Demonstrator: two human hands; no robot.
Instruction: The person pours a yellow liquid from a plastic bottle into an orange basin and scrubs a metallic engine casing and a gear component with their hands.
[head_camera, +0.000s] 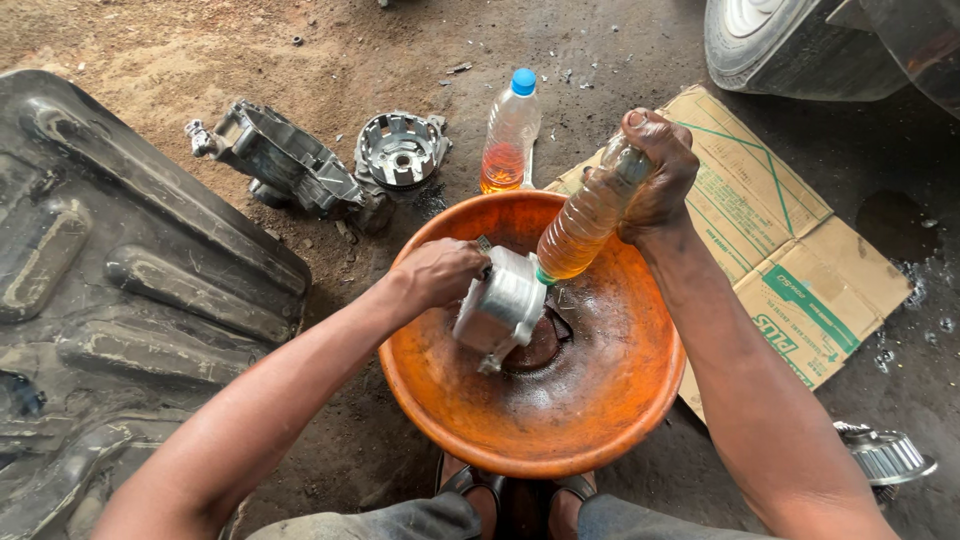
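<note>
My left hand (438, 272) grips a silvery metal cylinder part (503, 305) and holds it tilted over an orange basin (590, 420). My right hand (655, 172) grasps a clear plastic bottle (585, 222) of amber liquid, tipped mouth-down so its neck meets the top of the metal part. Dark oily liquid and a round dark piece (535, 350) lie at the basin's bottom. The basin sits on the ground between my feet.
A second plastic bottle with a blue cap (510, 132) stands behind the basin. Two grey metal housings (285, 160) (400, 150) lie on the dirt. A flattened cardboard box (780, 240), a black moulded panel (110, 290), a tyre (780, 45) and a ribbed metal part (885, 455) surround me.
</note>
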